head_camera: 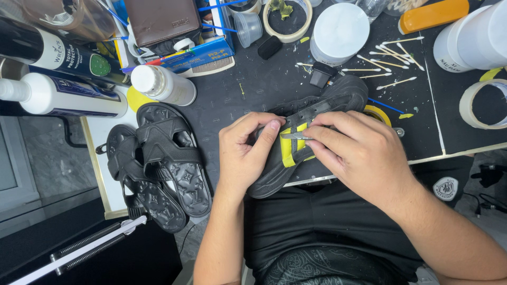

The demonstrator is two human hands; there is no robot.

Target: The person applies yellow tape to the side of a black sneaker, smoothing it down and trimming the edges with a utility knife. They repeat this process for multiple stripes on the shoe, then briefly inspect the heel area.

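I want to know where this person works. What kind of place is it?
Probably a shoe repair or shoe care bench. The hands work on a black shoe marked with yellow tape; black sandals, bottles and cotton swabs lie around.

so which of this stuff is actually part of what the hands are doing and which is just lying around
In use:
- black sandal with yellow tape strips, held by the left hand
- small metal blade, pinched in the right hand

Lying about:
- pair of black sandals
- cotton swabs
- white bottles
- tape rolls
- brown wallet
- comb
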